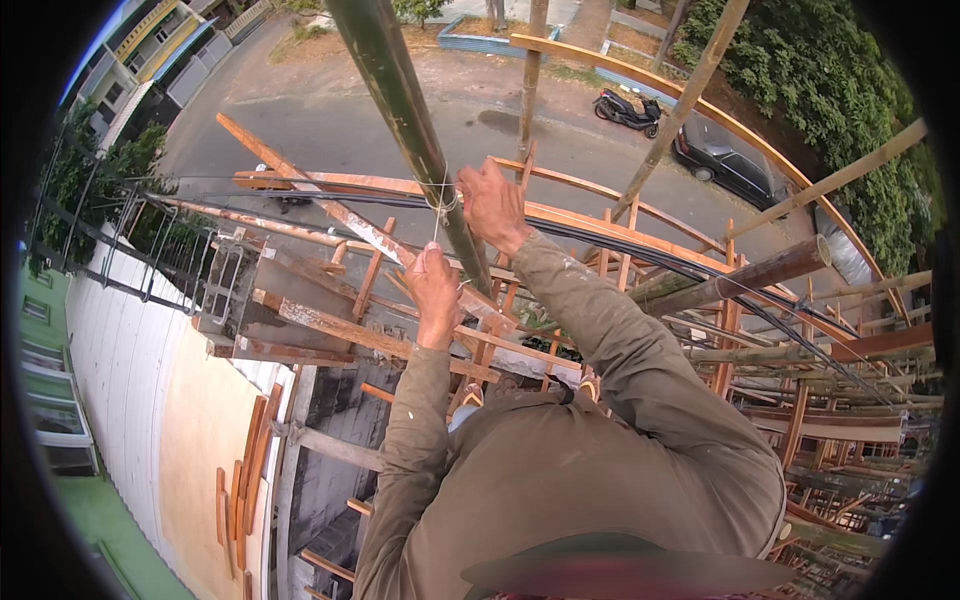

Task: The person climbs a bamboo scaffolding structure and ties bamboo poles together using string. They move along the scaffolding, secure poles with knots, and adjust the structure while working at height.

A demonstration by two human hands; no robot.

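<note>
A thick green bamboo pole (395, 85) slants down from the top of the view, in front of me. Pale string (443, 204) is wound around it at hand height, with a knotted-looking clump on the near side. My left hand (434, 292), just below and left of this wrapping, pinches a taut end of the string that runs up to the pole. On the pole's right side my right hand (492, 208) is closed, its curled fingers at the string beside the wrapping. Its fingertips are partly hidden.
Wooden planks (340, 320) and beams cross below my hands. Black cables (640, 250) run to the right past a thick bamboo end (815, 252). Far below lies a road (300, 130) with a motorcycle (628, 112) and a dark car (725, 165). A white wall panel (130, 320) stands left.
</note>
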